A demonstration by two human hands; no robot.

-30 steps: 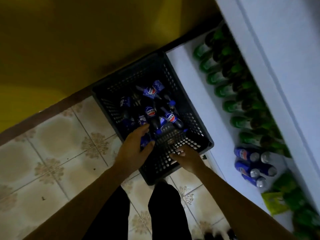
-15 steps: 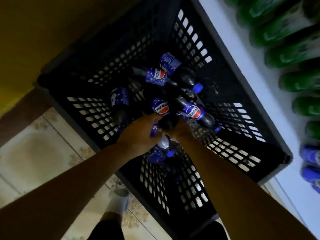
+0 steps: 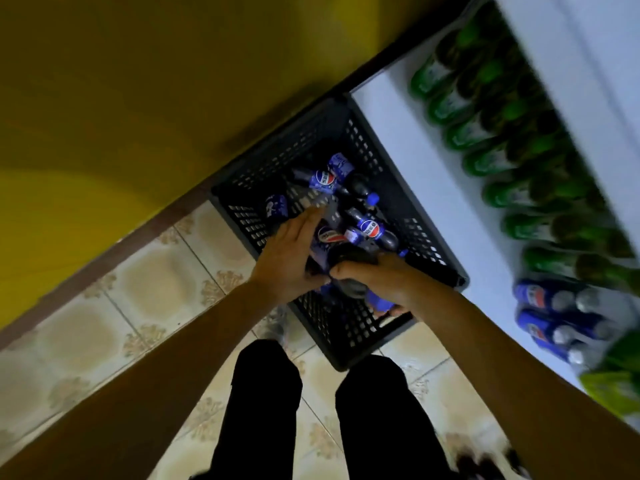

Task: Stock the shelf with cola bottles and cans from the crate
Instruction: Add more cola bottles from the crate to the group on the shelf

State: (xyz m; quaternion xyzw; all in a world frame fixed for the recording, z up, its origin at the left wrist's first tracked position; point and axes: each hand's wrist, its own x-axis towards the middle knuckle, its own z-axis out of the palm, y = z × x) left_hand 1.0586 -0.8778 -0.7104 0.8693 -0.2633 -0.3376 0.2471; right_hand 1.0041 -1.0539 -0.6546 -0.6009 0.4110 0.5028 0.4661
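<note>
A black slotted crate (image 3: pixel 429 251) stands on the tiled floor beside the white shelf (image 3: pixel 419 147). Several blue-labelled cola bottles (image 3: pixel 372 230) lie loose inside it. My right hand (image 3: pixel 384 277) grips a dark cola bottle (image 3: pixel 349 289) with a blue cap, held over the crate's near side. My left hand (image 3: pixel 289 258) holds another cola bottle (image 3: pixel 329 237), fingers stretched along its labelled side. Both hands are close together, almost touching. Blue cola bottles (image 3: pixel 540 299) stand on the shelf at the right.
A long row of green bottles (image 3: pixel 502 161) fills the shelf behind the cola. A green packet (image 3: pixel 613 389) lies at the shelf's near end. A yellow wall (image 3: pixel 138 98) rises behind the crate. My dark-trousered legs (image 3: pixel 263 410) stand on the floor tiles.
The camera has pulled back up from the crate. Both hands have risen from among the bottles, each now with a cola bottle in it.
</note>
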